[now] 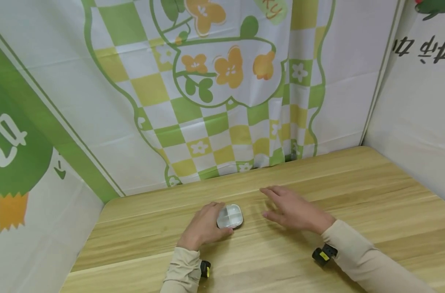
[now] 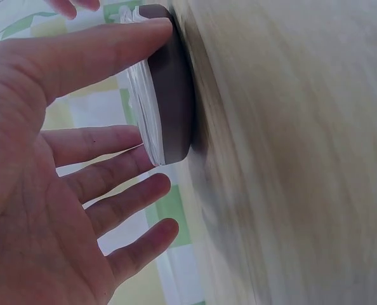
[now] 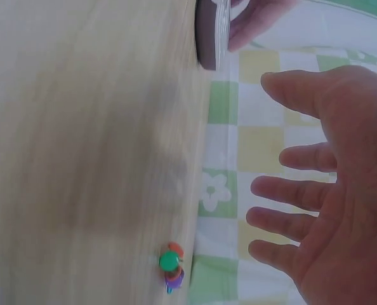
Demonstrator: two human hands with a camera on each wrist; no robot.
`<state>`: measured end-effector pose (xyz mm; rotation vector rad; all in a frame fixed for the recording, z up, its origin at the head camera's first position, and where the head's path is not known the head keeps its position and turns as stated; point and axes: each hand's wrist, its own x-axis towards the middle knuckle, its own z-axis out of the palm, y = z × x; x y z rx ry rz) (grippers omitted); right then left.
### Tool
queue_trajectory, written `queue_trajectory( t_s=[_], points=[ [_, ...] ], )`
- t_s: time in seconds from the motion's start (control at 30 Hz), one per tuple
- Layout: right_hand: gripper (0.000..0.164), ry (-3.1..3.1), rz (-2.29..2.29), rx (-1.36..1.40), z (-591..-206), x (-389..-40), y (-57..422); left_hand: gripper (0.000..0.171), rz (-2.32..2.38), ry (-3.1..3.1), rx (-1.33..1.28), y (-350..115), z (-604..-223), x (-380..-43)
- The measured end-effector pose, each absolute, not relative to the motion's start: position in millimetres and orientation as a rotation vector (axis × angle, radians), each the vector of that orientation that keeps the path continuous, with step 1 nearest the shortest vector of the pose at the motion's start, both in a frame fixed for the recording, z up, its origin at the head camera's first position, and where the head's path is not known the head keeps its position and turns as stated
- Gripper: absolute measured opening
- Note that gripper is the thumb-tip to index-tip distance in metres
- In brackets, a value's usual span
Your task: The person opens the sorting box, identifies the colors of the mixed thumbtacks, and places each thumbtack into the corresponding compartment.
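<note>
A small rounded-square pill box (image 1: 230,216) sits on the wooden table, with a clear lid, cross-shaped dividers and a dark base (image 2: 174,95). My left hand (image 1: 205,228) holds it from the left. In the left wrist view the thumb (image 2: 112,51) lies along the near side, the index and middle fingertips reach the lid's edge, and the other two fingers are spread free. Apart from the box, to its right, my right hand (image 1: 293,209) hovers over the table with straight, spread fingers (image 3: 290,194) and nothing in it.
In the right wrist view, small green, orange and purple pieces (image 3: 169,260) lie near the table's back edge. Behind the wooden table (image 1: 354,187) hangs a green-and-yellow checked curtain (image 1: 222,134). White printed panels stand at both sides. Each wrist carries a small black device (image 1: 323,255).
</note>
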<state>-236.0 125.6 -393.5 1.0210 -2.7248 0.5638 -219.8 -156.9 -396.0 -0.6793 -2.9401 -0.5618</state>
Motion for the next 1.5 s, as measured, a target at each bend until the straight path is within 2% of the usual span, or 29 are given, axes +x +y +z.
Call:
queue_trajectory(
  t_s=[0.8,1.5],
  points=[
    [0.069,-2.77,0.571,1.124,-398,-223,109,0.083,-0.538,-2.973,-0.817,-124,-392,-212],
    [0.06,-2.816,0.569,1.245,-398,-220,110,0.085,-0.523,-2.972,-0.902,-111,-393,-207]
  ],
)
